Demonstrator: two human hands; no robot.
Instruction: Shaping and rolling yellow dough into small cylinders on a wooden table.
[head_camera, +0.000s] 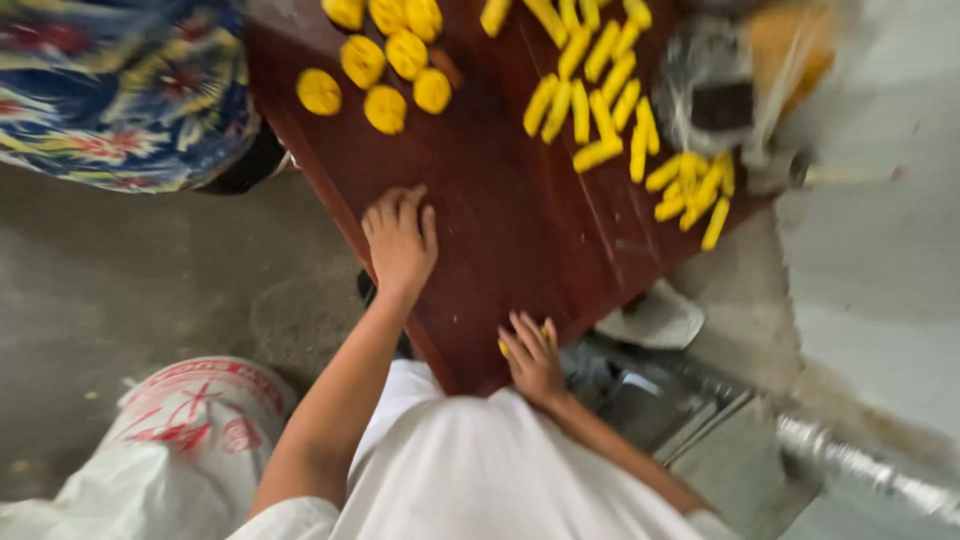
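Resting left hand (400, 243), right hand (533, 357) on board (510, 230); seven round yellow pieces (385, 108).

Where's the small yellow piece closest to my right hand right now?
In the head view, the yellow piece lies at the near edge of the dark wooden board, tucked under the right hand.

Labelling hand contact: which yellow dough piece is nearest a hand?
The small yellow piece under the right hand at the board's near corner; all others lie far up the board.

The left hand (400, 240) lies flat on the dark wooden surface (500, 200). At five o'clock from it, the right hand (533, 355) covers a yellow piece (503, 347). More yellow sticks (600, 100) lie at one o'clock.
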